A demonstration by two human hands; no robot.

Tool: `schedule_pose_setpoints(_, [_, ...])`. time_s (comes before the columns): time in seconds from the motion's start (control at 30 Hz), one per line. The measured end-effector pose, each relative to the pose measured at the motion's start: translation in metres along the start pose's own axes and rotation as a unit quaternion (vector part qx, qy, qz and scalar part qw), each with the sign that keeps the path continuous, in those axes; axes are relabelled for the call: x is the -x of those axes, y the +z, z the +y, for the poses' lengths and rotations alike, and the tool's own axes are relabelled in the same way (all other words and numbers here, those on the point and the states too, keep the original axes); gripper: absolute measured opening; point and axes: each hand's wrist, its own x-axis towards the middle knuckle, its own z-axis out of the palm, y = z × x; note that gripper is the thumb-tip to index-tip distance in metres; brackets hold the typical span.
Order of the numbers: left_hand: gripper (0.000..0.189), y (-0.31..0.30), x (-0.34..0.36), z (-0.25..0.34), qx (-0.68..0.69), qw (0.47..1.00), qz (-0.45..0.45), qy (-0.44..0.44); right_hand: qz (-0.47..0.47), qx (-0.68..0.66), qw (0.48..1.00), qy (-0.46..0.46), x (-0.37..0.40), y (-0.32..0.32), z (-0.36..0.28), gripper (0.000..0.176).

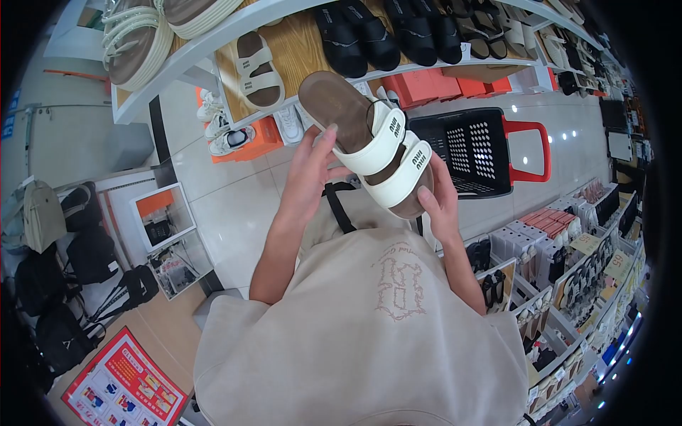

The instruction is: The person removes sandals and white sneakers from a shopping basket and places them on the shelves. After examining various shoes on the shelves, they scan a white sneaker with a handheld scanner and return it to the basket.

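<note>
Both hands hold one sandal (pixel 339 105) in front of my chest; it has a brown footbed and two white straps with small dark lettering. My left hand (pixel 309 174) supports its heel end from the left, fingers against the sole's edge. My right hand (pixel 439 202) grips the toe end from below on the right. A thin black loop hangs over the upper strap. My beige shirt (pixel 369 334) fills the lower middle of the view.
A black shopping basket with a red handle (pixel 477 148) stands on the tiled floor behind the sandal. Shelves of sandals (pixel 369 35) run along the top, with orange shoe boxes (pixel 426 85) under them. Bags (pixel 50 248) hang at left; racks of small goods (pixel 575 263) stand at right.
</note>
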Motion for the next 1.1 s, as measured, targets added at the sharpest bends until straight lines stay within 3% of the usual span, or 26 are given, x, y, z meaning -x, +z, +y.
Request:
schedule_pose_setpoints(0.03, [0.070, -0.001, -0.001, -0.001, 0.006, 1.000, -0.008, 0.009, 0.000, 0.000, 1.000, 0.000, 0.000, 0.000, 0.000, 0.072])
schedule_pose_setpoints(0.23, [0.065, -0.005, 0.000, -0.008, 0.045, 0.998, 0.005, 0.049, -0.030, 0.051, 0.998, -0.021, 0.002, 0.002, -0.004, 0.078])
schedule_pose_setpoints(0.3, [0.064, -0.009, -0.005, -0.017, 0.090, 0.995, 0.013, 0.047, -0.097, 0.098, 0.990, -0.012, 0.004, 0.003, -0.009, 0.080])
schedule_pose_setpoints(0.37, [0.062, -0.014, -0.009, -0.022, 0.136, 0.989, 0.021, 0.045, -0.093, 0.109, 0.989, -0.031, 0.004, 0.006, -0.015, 0.078])
schedule_pose_setpoints(0.43, [0.058, -0.019, -0.012, -0.022, 0.153, 0.987, -0.019, 0.041, -0.149, 0.127, 0.979, -0.050, -0.002, -0.003, -0.016, 0.069])
schedule_pose_setpoints(0.47, [0.058, -0.020, -0.014, -0.022, 0.154, 0.987, -0.019, 0.040, -0.109, 0.137, 0.983, -0.055, -0.003, -0.006, -0.008, 0.059])
schedule_pose_setpoints(0.5, [0.056, -0.020, -0.014, -0.023, 0.175, 0.983, -0.043, 0.022, -0.110, 0.137, 0.983, -0.054, -0.005, -0.007, -0.006, 0.059])
schedule_pose_setpoints(0.57, [0.055, -0.020, -0.017, -0.023, 0.196, 0.978, -0.067, 0.004, 0.002, 0.050, 0.998, -0.042, -0.013, -0.010, -0.002, 0.052])
schedule_pose_setpoints(0.63, [0.067, -0.016, -0.021, -0.022, 0.089, 0.994, -0.057, 0.021, 0.039, 0.045, 0.997, -0.051, -0.033, 0.007, -0.029, 0.048])
schedule_pose_setpoints(0.73, [0.062, -0.004, -0.019, -0.013, 0.049, 0.997, -0.051, 0.032, -0.076, 0.123, 0.988, -0.046, -0.049, 0.008, -0.042, 0.051])
schedule_pose_setpoints(0.87, [0.055, -0.003, -0.015, -0.009, 0.027, 0.998, -0.036, 0.037, -0.095, 0.105, 0.990, 0.015, -0.049, 0.012, -0.045, 0.055])
schedule_pose_setpoints(1.03, [0.055, -0.001, -0.007, 0.003, -0.034, 0.998, -0.020, 0.045, -0.084, 0.085, 0.993, -0.006, -0.045, 0.010, -0.037, 0.055])
schedule_pose_setpoints(1.1, [0.055, 0.004, -0.003, 0.011, -0.145, 0.985, 0.024, 0.089, -0.074, 0.080, 0.994, -0.013, -0.044, 0.008, -0.037, 0.055])
